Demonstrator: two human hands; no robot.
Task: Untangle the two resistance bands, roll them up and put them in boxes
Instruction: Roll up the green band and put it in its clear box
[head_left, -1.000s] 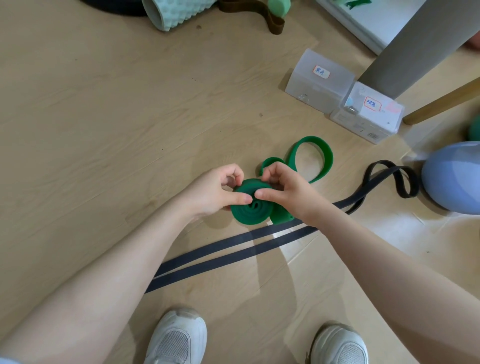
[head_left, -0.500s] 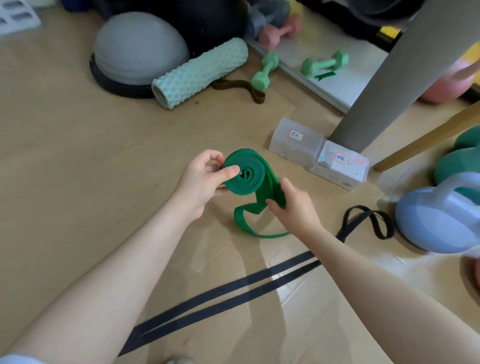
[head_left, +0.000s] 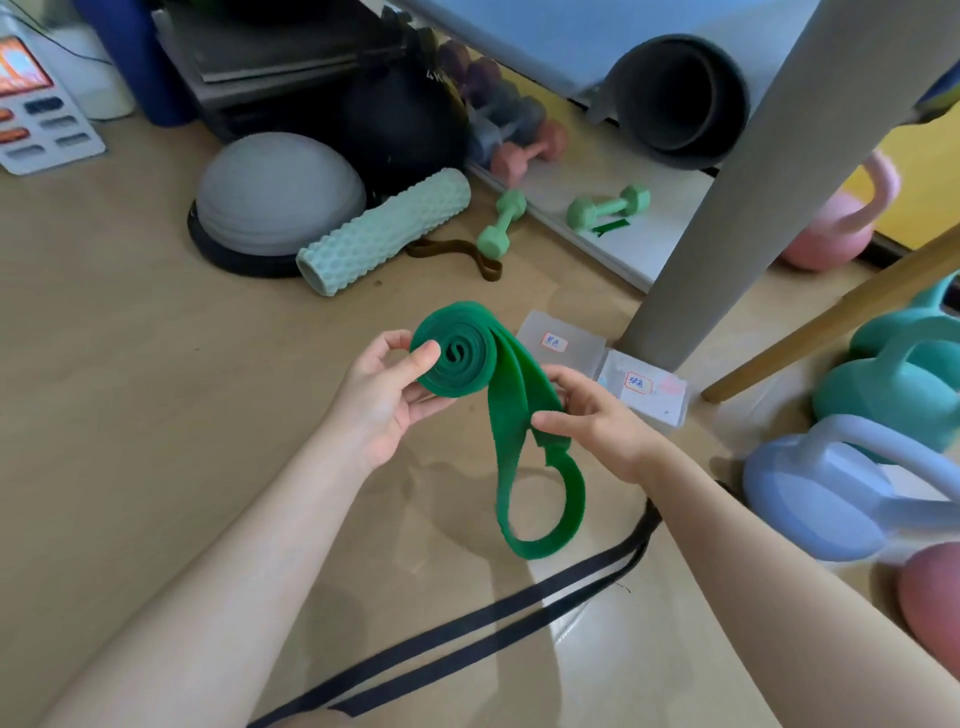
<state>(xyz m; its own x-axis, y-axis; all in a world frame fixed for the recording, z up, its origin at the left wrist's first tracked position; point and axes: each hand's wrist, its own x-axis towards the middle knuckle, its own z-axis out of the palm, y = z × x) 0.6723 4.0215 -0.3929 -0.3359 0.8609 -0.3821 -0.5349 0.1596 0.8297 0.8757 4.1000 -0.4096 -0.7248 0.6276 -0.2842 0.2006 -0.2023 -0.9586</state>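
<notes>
Black band (head_left: 467, 642) lies flat on the floor nearest, above it the left hand (head_left: 387, 400) pinches the green band (head_left: 498, 395)'s tight spiral roll while the right hand (head_left: 597, 421) pinches its dangling loop, boxes (head_left: 605, 366) beyond.

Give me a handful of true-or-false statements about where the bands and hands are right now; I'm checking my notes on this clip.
1. The left hand pinches the rolled part of the green band. True.
2. The green band is fully rolled up. False: a loose loop hangs below the roll.
3. The right hand holds the unrolled part of the green band. True.
4. The black band is rolled up inside a box. False: it lies stretched out on the floor.
5. The two clear boxes sit on the floor beyond the hands. True.
6. The green band rests on the floor. False: both hands hold it up off the floor.
</notes>
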